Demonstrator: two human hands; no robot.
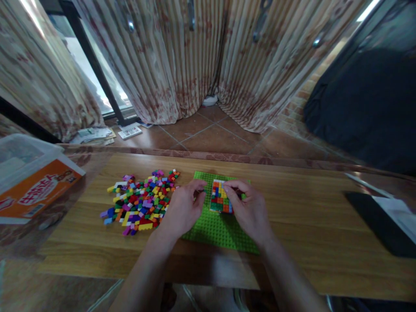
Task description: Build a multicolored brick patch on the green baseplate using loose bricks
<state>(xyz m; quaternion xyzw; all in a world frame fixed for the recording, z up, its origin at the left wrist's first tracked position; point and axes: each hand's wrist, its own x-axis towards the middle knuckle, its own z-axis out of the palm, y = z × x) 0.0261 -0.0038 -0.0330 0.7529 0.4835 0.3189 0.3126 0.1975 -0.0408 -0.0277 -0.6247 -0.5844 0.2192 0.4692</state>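
A green studded baseplate (224, 236) lies on the wooden table, and a rectangular block of multicoloured toy bricks (219, 198) stands on it. My right hand (248, 206) reaches over the block's right side, thumb and index finger pinched at its far right corner. Whatever sits between those fingertips is too small to make out. On the other side, my left hand (186, 206) hovers over the baseplate's left part, fingers curved, with a gap between thumb and index finger and nothing visible in it. A loose heap of small coloured bricks (143, 199) spreads left of my left hand.
An orange-labelled clear plastic box (42, 186) stands at the left end of the wooden table (302, 216). A black flat item (380, 221) with white paper (394, 212) lies at the right. Striped curtains (175, 60) hang beyond the tiled floor.
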